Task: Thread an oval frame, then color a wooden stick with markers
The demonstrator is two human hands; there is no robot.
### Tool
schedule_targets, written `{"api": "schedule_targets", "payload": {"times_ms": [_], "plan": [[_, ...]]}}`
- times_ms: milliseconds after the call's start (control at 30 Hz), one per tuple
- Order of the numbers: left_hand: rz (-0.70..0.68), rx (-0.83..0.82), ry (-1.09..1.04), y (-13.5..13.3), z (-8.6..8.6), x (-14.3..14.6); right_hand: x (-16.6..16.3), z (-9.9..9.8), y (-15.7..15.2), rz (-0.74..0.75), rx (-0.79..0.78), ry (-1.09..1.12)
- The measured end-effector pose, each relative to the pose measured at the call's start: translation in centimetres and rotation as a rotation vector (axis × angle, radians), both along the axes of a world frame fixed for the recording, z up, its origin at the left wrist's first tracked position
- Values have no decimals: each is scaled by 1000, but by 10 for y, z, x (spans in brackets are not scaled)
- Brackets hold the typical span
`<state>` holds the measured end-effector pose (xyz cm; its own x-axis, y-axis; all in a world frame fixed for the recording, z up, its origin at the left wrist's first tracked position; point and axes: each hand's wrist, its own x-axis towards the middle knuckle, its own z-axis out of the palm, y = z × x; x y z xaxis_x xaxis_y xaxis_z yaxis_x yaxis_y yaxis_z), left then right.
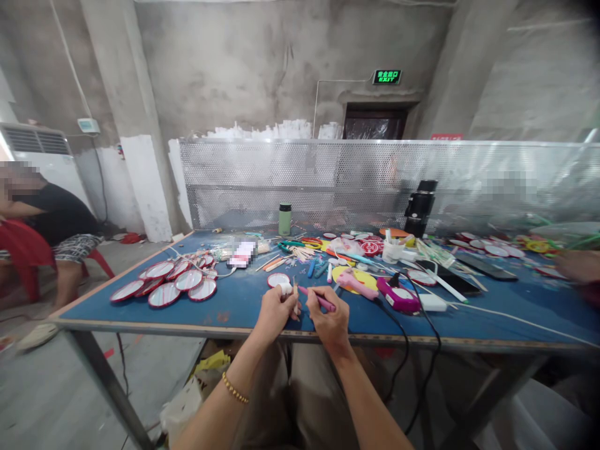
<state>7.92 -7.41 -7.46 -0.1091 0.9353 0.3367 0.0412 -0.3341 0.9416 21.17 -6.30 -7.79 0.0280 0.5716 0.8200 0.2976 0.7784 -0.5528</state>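
Observation:
My left hand (275, 310) is closed at the table's near edge, pinching a short, thin, pale stick (295, 299) held upright. Something white (284, 288) sits about a fingertip of that hand; whether it is a wrap or a separate piece is unclear. In my right hand (330, 317) is a pink pen (324, 302), gripped as for writing, its tip pointing left toward the stick. Whether tip and stick touch is too small to tell. Just beyond my left hand lies a round, red-rimmed disc (278, 279).
Red-rimmed discs (164, 294) pile up at left, near a lit phone (242, 254). Right of my hands lie a pink glue-gun-like tool (357, 285) and a purple device (398, 295) with black cords. A green bottle (284, 220) stands behind. Another person's hand (579, 267) is at far right.

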Motion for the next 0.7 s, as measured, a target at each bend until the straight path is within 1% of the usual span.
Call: {"api": "schedule_targets", "payload": {"times_ms": [167, 433, 600, 700], "plan": [[0, 5, 4, 0, 0, 0, 0, 0, 1, 7, 43, -25], [-1, 20, 5, 2, -2, 0, 0, 1, 1, 7, 20, -16], [-6, 22, -3, 2, -2, 1, -1, 2, 0, 48, 16, -20], [-7, 23, -2, 1, -1, 1, -1, 3, 0, 37, 19, -29]]}}
